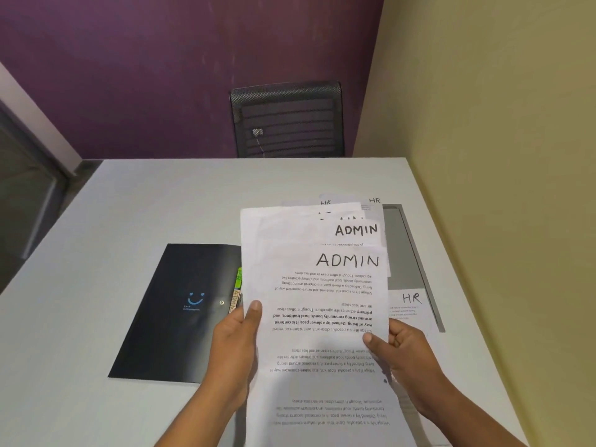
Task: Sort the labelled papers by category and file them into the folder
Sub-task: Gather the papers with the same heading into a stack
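Fanned white printed sheets marked ADMIN (317, 337), pinched at both edges by left hand (239, 345) and right hand (407, 353); best squared flush before entering glossy black folder (171, 324).

The held ADMIN sheets (317, 321) are cut off by the lower frame edge; behind them, a third label (342, 217) shows only its letter tops. Fingers of the left hand (237, 338) and right hand (408, 354) lie mostly behind the paper. The black folder (174, 312) has its right edge and coloured tabs (238, 289) largely covered. Print on the HR sheets (410, 306) is too small to read.
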### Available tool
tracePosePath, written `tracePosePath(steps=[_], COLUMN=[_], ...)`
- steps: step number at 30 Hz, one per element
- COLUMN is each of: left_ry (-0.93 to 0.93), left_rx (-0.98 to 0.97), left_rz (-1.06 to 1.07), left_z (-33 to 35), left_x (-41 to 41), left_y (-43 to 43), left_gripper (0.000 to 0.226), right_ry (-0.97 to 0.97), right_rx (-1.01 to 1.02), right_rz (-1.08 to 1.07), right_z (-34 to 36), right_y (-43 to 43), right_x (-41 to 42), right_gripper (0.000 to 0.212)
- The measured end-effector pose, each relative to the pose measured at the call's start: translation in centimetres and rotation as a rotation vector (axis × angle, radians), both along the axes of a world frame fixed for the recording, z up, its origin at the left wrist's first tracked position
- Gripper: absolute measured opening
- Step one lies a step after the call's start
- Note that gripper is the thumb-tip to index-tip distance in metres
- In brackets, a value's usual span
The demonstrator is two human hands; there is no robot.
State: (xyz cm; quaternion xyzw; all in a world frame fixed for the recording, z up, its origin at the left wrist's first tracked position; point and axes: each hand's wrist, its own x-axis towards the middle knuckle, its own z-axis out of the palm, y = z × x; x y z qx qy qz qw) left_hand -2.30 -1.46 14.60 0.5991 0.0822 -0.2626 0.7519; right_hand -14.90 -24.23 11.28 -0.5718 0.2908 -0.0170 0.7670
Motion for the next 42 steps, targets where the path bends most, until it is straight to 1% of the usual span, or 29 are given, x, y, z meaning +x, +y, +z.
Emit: tracePosePath(steps=[2,4,8,13,16,19,21,24,26,28,31,33,36,39,42], left_ry=[-0.041,-0.073,-0.101,-0.08,-0.066,-0.109,-0.141,-0.168,-0.221,-0.302,-0.41,-0.474,-0.478,-0.463,-0.496], left_rx=[0.046,0.069,0.074,-0.009,0.023,0.078,0.11,0.139,0.171,0.215,0.238,0.269,0.29,0.3,0.287], left_rz=[-0.01,-0.022,-0.045,-0.093,-0.223,-0.277,-0.247,-0.163,-0.135,-0.124,-0.109,-0.124,-0.146,-0.13,-0.127], left_z=[0.0,-0.1,-0.3,-1.2,-1.7,-2.0,-2.0,-1.8,-1.6,-1.5,-1.6,-1.9,-2.5,-3.3,-3.6], left_x=[0.1,0.2,0.3,0.6,0.6,0.4,0.5,1.0,1.4,1.9,2.6,2.8,2.8,2.5,2.4], left_y=[0.1,0.1,-0.2,-0.3,-0.5,-1.1,-1.7,-2.6,-3.0,-3.1,-3.2,-3.3,-3.5,-3.6,-3.3], left_gripper=[0.021,0.027,0.043,0.043,0.047,0.044,0.036,0.019,0.015,0.021,0.034,0.04,0.05,0.044,0.037], right_ry=[-0.014,-0.015,-0.02,-0.027,-0.024,-0.021,-0.044,-0.027,-0.022,-0.046,-0.109,-0.119,-0.099,-0.08,-0.102], right_rx=[0.089,0.128,0.139,0.117,0.016,-0.192,-0.27,-0.364,-0.426,-0.463,-0.494,-0.494,-0.504,-0.512,-0.517], right_rz=[-0.018,-0.025,-0.06,-0.081,-0.162,-0.224,-0.208,-0.116,-0.075,-0.091,-0.141,-0.167,-0.203,-0.211,-0.188], right_z=[0.0,0.0,-0.1,-0.3,0.0,0.6,1.0,1.7,2.0,2.1,2.0,1.7,1.2,0.7,0.8], right_y=[-0.1,-0.1,0.0,0.0,0.0,-0.2,-0.6,-1.5,-2.0,-2.5,-2.8,-2.7,-2.2,-1.9,-1.7], right_x=[0.1,0.2,0.2,0.2,0.3,0.8,1.2,1.9,2.2,2.4,2.5,2.5,2.6,2.4,2.1], right_gripper=[0.024,0.024,0.025,0.026,0.024,0.019,0.018,0.014,0.023,0.027,0.022,0.016,0.023,0.025,0.025])
